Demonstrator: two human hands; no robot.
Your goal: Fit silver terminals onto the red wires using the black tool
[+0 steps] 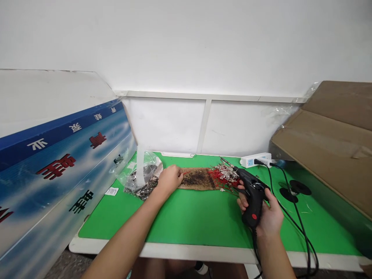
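A: Your right hand (pixel 271 220) is wrapped around the black soldering gun (pixel 252 195), its tip above the red wires (pixel 223 176).

B: And your left hand (pixel 170 180), well apart from it, has its fingers drawn together at the left end of the scorched strip (pixel 199 179). I can't tell whether they pinch anything.

A: That strip lies across your green tabletop (pixel 188 224), between the plastic bag (pixel 151 158) and the wires.
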